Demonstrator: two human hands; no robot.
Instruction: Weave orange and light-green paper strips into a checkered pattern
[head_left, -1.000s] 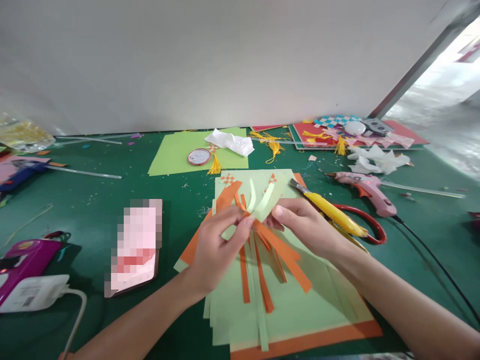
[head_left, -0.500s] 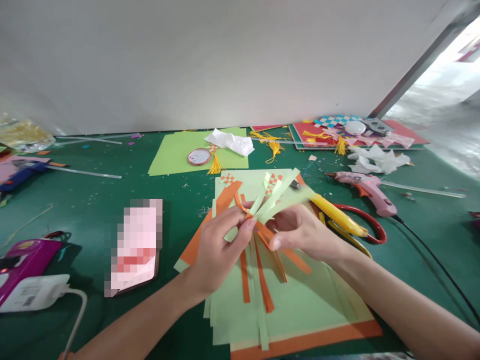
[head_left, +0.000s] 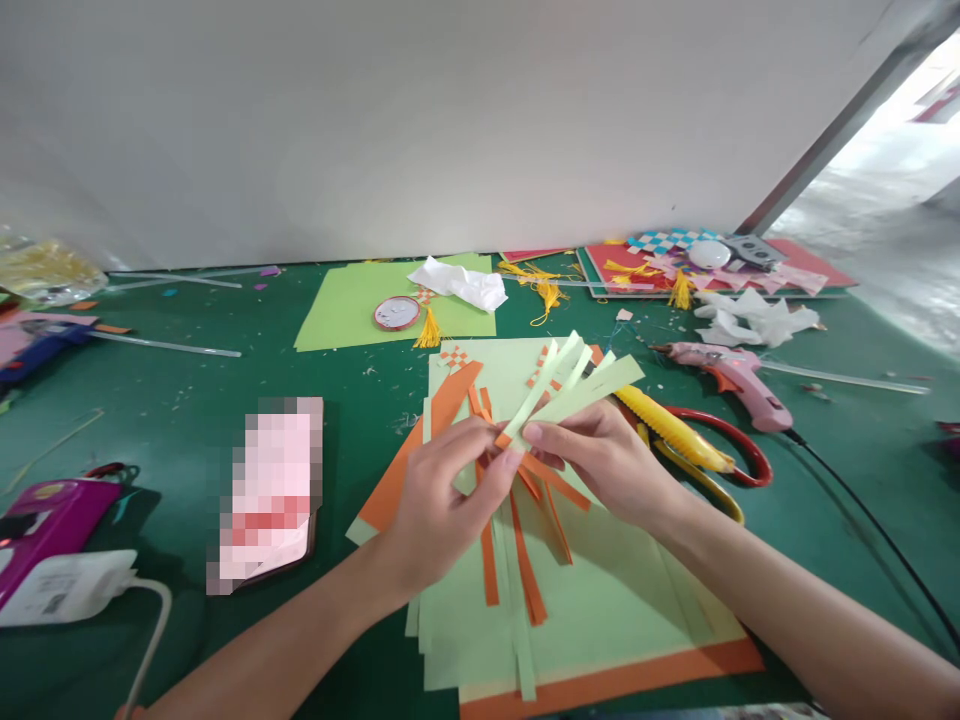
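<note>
1. The left hand (head_left: 439, 500) and the right hand (head_left: 600, 455) meet above a stack of pale green sheets (head_left: 600, 610) on the green desk (head_left: 187, 400). Between them they hold a bundle of paper strips.
2. The left fingers (head_left: 499, 465) are closed narrowly, pinching the crossing point of the bundle. There the light green strips (head_left: 574, 385) fan up and away to the right, and the orange strips (head_left: 525, 570) hang down toward the sheets.
3. The right fingers (head_left: 534, 433) are also pinched shut, gripping the green strips just beside the left thumb.
4. As I read it, the step in hand is weaving or gathering: the strips are being interlaced at one small knot, and most of their length is still loose.
5. The next move seems to call for a steady left pinch, so the crossing does not slip, while the right hand works one strip at a time.
6. A yellow utility knife (head_left: 675, 428) and red-handled scissors (head_left: 739, 450) lie just beside the right wrist. A pink glue gun (head_left: 731, 378) lies farther right, with its cord trailing off.
7. Two small finished orange-and-white woven squares (head_left: 454, 357) rest on the sheets near the strips.
</note>
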